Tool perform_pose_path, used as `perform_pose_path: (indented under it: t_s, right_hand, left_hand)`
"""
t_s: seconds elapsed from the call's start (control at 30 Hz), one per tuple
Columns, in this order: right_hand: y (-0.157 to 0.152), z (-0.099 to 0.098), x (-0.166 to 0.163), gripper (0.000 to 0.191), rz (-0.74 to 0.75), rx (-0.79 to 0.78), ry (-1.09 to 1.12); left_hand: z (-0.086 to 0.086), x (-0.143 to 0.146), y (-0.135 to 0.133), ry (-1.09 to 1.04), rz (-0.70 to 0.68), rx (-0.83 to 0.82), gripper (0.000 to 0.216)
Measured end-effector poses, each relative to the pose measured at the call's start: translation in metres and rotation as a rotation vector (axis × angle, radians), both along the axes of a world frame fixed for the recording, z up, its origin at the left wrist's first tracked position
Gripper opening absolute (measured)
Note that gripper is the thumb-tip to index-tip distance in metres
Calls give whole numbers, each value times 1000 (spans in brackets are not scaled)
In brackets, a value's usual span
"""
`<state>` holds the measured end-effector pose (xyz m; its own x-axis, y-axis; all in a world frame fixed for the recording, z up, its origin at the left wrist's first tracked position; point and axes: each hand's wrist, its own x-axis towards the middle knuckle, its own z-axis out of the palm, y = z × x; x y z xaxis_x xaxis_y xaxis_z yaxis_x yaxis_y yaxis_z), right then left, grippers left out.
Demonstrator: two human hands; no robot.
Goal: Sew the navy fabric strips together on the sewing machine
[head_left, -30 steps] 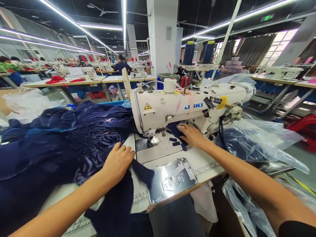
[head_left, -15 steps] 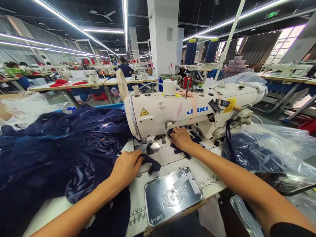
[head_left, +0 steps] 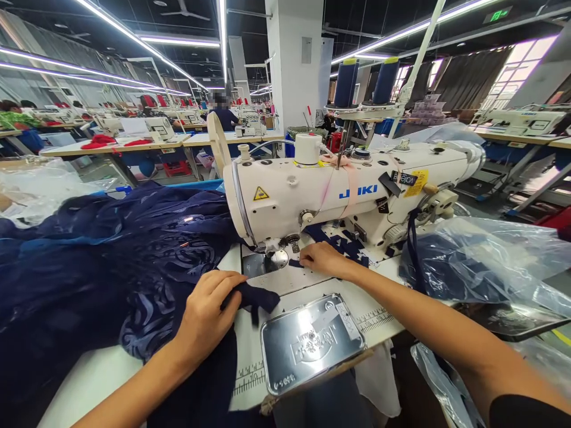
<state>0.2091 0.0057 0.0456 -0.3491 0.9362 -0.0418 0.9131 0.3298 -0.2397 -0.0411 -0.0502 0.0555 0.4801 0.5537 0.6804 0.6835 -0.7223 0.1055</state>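
My left hand (head_left: 212,306) is closed on the edge of a navy garment (head_left: 263,298), whose narrow end sticks out past the fingers over the machine bed's front edge. My right hand (head_left: 325,259) pinches a short navy fabric strip (head_left: 294,263) on the bed, just right of the presser foot and needle area. Several more navy strips (head_left: 352,245) lie scattered behind that hand, under the arm of the white sewing machine (head_left: 285,196). The rest of the navy cloth (head_left: 89,285) is heaped on the left.
A shiny metal tin (head_left: 312,345) sits at the table's front edge. Clear plastic bags (head_left: 491,261) with dark contents lie on the right. Two navy thread cones (head_left: 347,83) stand behind the machine. Further back, a person (head_left: 227,119) is among other sewing tables.
My right hand has come forward from the scattered strips, bringing one strip toward the presser foot. My left hand has shifted slightly left with the garment edge.
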Motion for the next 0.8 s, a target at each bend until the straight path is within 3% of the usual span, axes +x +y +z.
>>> perform_pose_path:
  t_s: [0.07,0.2,0.3,0.37,0.47,0.57,0.63,0.8]
  right_hand:
    - [-1,0,-3,13,-9,-6,1]
    - [-3,-7,-5,8,31,248,20]
    - [-5,-19,-8,12,126,382,1]
    - [-6,-27,-10,9,153,428,-9]
    - [-6,-37,-12,4,173,464,17]
    - [-5,-40,-14,6,225,493,-8]
    - [-6,-40,-16,10,257,519,-72]
    - [-14,-43,-28,14,245,553,-180]
  left_hand:
    - [4,4,-4,39,-37,-36,22]
    - [7,18,-9,125,-91,-348,27]
    - [6,31,-3,53,22,-682,35]
    - [5,39,7,6,111,-778,29]
    - [3,48,25,215,84,-585,15]
    - [-5,51,40,577,-16,-294,19]
    - [-14,48,44,716,-46,-189,20]
    - [-35,22,38,631,-113,-147,25]
